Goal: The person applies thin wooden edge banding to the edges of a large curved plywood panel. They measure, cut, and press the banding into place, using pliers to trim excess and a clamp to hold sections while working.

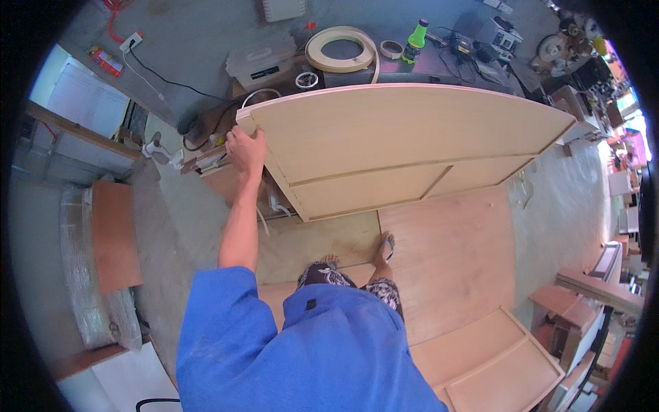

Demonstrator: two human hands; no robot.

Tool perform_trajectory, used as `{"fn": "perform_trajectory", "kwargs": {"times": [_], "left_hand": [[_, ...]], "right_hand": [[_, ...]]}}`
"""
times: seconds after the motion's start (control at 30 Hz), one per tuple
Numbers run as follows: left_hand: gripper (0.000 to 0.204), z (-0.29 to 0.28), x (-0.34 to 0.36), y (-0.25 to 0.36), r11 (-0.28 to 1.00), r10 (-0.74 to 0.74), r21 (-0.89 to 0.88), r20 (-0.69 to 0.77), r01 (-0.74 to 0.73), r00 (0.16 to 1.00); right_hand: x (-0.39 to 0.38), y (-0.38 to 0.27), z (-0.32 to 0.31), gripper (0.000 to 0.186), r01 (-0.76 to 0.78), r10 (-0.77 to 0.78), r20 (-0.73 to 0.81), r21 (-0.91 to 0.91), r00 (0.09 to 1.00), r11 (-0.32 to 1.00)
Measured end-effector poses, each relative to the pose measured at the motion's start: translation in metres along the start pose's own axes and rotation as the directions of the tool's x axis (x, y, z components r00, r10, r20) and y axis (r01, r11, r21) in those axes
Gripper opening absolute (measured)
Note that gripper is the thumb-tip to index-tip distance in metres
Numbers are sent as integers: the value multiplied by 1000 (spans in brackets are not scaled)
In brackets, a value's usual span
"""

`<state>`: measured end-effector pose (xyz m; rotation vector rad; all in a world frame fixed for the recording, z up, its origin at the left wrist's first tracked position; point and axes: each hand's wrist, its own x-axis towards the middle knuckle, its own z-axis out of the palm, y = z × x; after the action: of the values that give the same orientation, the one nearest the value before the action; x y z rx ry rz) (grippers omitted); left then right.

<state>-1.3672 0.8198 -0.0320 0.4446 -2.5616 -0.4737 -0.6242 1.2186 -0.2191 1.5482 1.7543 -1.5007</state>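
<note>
A large pale wooden panel point(391, 137) stands tilted in front of me, with thin wood strips crossing its face and a pinkish upper edge. My left hand point(246, 147) grips its upper left corner, fingers bent over the edge. My left arm stretches forward to it. No part of my right hand shows. Behind the panel's top edge is a dark worktable point(439, 67).
On the worktable are a roll of edge banding point(317, 55), a tape roll point(391, 49) and a green bottle point(415, 42). Flat board point(453, 261) covers the floor under my feet. A second framed panel point(494, 364) lies behind me at right. Wrapped boards point(117, 237) lean at left.
</note>
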Motion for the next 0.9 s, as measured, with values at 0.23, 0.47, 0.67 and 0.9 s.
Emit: {"fn": "perform_trajectory", "kwargs": {"times": [0.23, 0.47, 0.67, 0.9], "left_hand": [[53, 12, -4, 3, 995, -73, 67, -46, 76, 996], [44, -19, 7, -6, 988, -35, -144, 146, 57, 989], [46, -35, 25, 5, 985, 41, -172, 137, -17, 990], [51, -33, 23, 9, 994, 67, -96, 141, -54, 988]], "right_hand": [[146, -139, -110, 23, 221, -231, 111, 92, 967, 971], [256, -284, -250, 25, 262, -246, -96, 217, 964, 940], [276, -306, -267, 18, 96, -91, -70, 64, 993, 993], [246, -277, -195, 14, -58, 57, 30, 21, 998, 998]]}}
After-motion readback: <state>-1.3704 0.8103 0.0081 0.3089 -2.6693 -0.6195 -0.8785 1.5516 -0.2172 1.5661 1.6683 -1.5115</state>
